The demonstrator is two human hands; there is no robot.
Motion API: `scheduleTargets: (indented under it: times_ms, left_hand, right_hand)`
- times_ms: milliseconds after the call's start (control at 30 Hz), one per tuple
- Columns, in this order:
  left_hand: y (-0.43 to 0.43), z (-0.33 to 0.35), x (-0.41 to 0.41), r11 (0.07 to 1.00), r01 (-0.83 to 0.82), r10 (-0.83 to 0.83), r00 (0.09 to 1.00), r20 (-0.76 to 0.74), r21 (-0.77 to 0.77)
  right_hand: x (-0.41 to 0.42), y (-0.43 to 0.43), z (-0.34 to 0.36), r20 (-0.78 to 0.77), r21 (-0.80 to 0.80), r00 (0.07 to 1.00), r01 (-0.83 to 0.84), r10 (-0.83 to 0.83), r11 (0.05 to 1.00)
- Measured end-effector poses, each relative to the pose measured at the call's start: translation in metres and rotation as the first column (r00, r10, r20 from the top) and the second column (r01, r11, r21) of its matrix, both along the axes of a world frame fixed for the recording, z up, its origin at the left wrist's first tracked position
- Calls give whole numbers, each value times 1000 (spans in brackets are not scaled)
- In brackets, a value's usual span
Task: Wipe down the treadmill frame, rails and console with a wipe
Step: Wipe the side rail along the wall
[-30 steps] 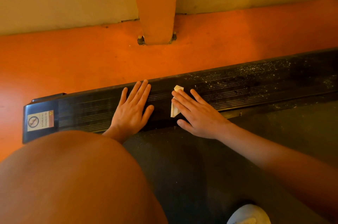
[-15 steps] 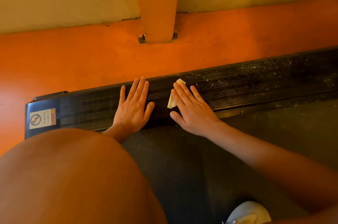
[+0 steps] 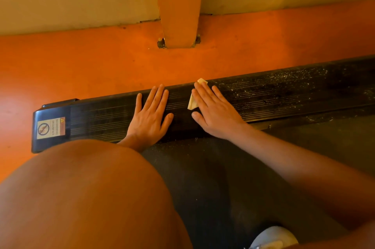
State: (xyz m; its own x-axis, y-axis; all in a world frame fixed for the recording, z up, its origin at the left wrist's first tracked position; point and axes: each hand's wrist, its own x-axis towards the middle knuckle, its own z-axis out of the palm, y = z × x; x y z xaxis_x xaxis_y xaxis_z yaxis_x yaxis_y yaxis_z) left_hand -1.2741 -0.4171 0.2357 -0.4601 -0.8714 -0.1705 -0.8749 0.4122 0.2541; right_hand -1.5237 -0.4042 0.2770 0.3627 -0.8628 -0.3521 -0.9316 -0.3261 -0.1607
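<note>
The treadmill's black ribbed side rail [image 3: 284,94] runs across the view, dusty with white specks to the right. My right hand [image 3: 215,112] lies flat with straight fingers on the rail, pressing a small pale folded wipe [image 3: 192,102] whose edges show beyond my fingertips and by my index finger. My left hand [image 3: 149,114] rests flat on the rail just to the left, fingers spread, holding nothing. The rail's left end cap carries a warning sticker [image 3: 51,128].
The dark treadmill belt [image 3: 233,177] lies below the rail. My bare knee [image 3: 81,198] fills the lower left and a white shoe [image 3: 272,237] shows at the bottom. Orange floor [image 3: 101,62] and an orange bolted post [image 3: 178,15] stand beyond the rail, against a pale wall.
My right hand has slid the wipe away from me across the rail, up to its far edge. My left hand has stayed in place.
</note>
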Motion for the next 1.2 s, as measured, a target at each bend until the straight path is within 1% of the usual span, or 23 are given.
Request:
scheduleTargets:
  times_ms: [133,200,267,367,433,500,567,633,733,833,900,967,1033,1133,1200]
  left_hand:
    - [2,-2,3,999,13,-14,1000,-25,-33]
    - [2,-2,2,999,20,-21,1000,-23,-40]
    - [1,-1,-1,999,23,-24,999,-24,-40]
    - [2,0,1,999,22,-22,1000,-19,-28]
    - [2,0,3,999,20,-20,1000,-19,-29]
    - [2,0,3,999,23,-24,999,-24,-30]
    - [1,0,2,999,21,-22,1000,-18,-41]
    - [1,1,1,999,23,-24,1000,-14,-44]
    - [2,0,1,999,20,-20,1000,-22,-36]
    - [2,-1,4,999,21,-21,1000,-11,-30]
    - [3,-1,3,999,28,-28,999,-15,-27]
    - [2,-1,3,999,23,-24,1000,-20,-40]
    - [1,0,1,999,22,-23,1000,-21,-49]
    - [1,-1,1,999,22,-23,999,-27,-45]
    - [3,-1,2,999,26,-27,999,-29,-43]
  right_hand:
    - [5,40,5,75,40,996,42,-45,998]
    - [5,51,4,75,60,996,36,-40,998]
    - [1,34,2,56,25,998,33,-34,999]
    - [-1,-2,2,-1,15,1000,9,-9,1000]
    - [1,-4,1,1,7,999,32,-32,999]
    - [6,20,2,43,13,997,59,-60,998]
    - [11,51,2,74,28,996,42,-44,999]
    - [7,61,1,80,45,997,18,-22,999]
    - [4,27,0,47,12,999,4,-5,1000]
    - [7,4,-1,15,12,999,44,-44,999]
    - [10,23,2,56,21,995,77,-78,997]
    - [14,55,4,87,34,994,64,-67,997]
    - [11,66,6,79,42,996,47,-50,998]
    - [6,33,4,31,1,999,15,-15,1000]
    - [4,15,2,32,-30,999,0,1,1000]
